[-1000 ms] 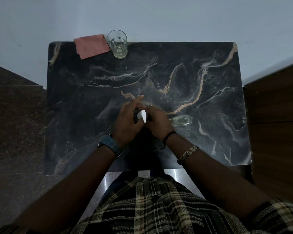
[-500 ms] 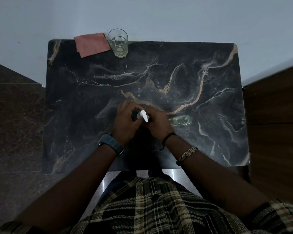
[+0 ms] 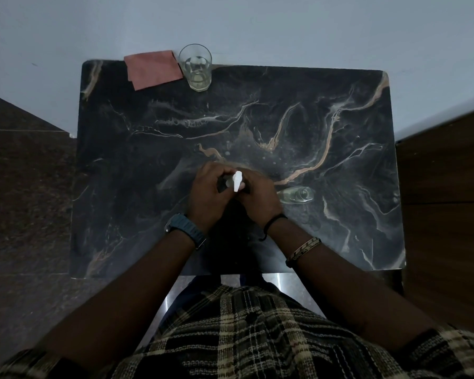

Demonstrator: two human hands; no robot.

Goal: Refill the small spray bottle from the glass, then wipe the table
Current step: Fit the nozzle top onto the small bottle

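Left hand, fingers straight a second ago, now curls with right hand in a closed grip round the spray bottle mid-surface, likely screwing the white head; glass and cloth wait far back.
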